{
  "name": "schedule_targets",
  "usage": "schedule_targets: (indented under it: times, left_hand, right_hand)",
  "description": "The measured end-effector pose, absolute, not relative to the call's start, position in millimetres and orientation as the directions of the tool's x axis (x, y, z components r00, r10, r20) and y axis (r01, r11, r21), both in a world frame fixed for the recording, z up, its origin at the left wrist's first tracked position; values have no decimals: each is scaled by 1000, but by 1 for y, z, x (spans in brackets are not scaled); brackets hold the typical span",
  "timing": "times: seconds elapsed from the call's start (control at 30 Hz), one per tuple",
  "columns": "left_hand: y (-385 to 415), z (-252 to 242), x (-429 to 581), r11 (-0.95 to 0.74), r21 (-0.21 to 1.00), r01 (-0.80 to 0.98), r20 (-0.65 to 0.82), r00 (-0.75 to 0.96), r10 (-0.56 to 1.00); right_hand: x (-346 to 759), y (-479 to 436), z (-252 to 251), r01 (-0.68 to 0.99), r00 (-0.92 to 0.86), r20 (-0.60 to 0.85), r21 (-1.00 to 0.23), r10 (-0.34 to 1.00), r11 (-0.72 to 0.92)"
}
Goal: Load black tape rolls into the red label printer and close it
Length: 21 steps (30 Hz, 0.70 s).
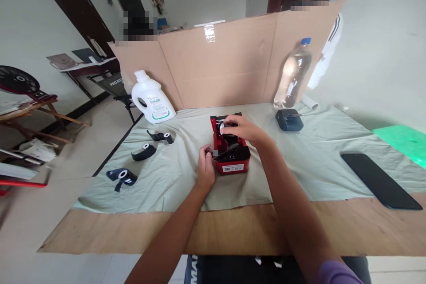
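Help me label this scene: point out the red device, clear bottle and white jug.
Red device (233, 155): head view, black near part.
Clear bottle (293, 75): head view, middle of body.
White jug (155, 102): head view, printed front.

The left hand (206, 167) touches the left side of an open red-and-black machine (234, 156) on the desk (229, 230); the right hand (244, 128) is over its far part. Black rolls (145, 151) lie left, a phone (379, 181) near right.

From here: "PROJE…" on chair (115, 85), "MA…" on trousers (213, 270); labels on jug (159, 107) and red machine (233, 168) too small.
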State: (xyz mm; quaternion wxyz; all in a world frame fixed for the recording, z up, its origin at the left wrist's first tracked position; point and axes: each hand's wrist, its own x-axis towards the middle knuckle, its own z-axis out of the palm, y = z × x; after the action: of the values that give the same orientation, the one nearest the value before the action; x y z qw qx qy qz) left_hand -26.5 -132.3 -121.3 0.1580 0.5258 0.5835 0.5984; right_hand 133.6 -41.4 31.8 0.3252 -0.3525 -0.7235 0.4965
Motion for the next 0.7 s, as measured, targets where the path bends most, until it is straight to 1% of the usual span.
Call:
schedule_targets:
  times: [0.07, 0.17, 0.27, 0.37, 0.43, 0.53, 0.63, 0.7]
  left_hand:
    - [-134, -121, -27, -325, 829, 455, 503, -352, 789]
    - [-138, -119, -27, -412, 731, 544, 619, -274, 736]
    - [-143, -115, -28, -475, 626, 619, 705, -188, 683]
    - [-149, -107, -29, -500, 499, 708, 752, -65, 656]
    - [-152, -102, -27, -536, 393, 747, 765, 58, 641]
    - [-154, -97, -23, -601, 264, 754, 763, 219, 609]
    - [-154, -97, -20, -595, 220, 773, 767, 239, 595]
    - [-152, -99, -19, -580, 207, 788, 779, 225, 585]
  right_hand:
    - [138, -41, 32, 312, -569, 73, -903, 819, 297]
    - [137, -40, 26, 438, -617, -15, -837, 787, 327]
    - [127, -37, 15, 507, -595, -1, -777, 804, 374]
    - [114, -36, 5, 583, -558, 13, -706, 830, 403]
    - [105, -39, 1, 682, -528, -17, -604, 849, 412]
    - [95, -47, -4, 819, -440, 8, -407, 898, 405]
    - [87, -51, -11, 878, -415, -3, -263, 910, 399]
    - [85, -51, -14, 887, -424, -39, -218, 905, 406]
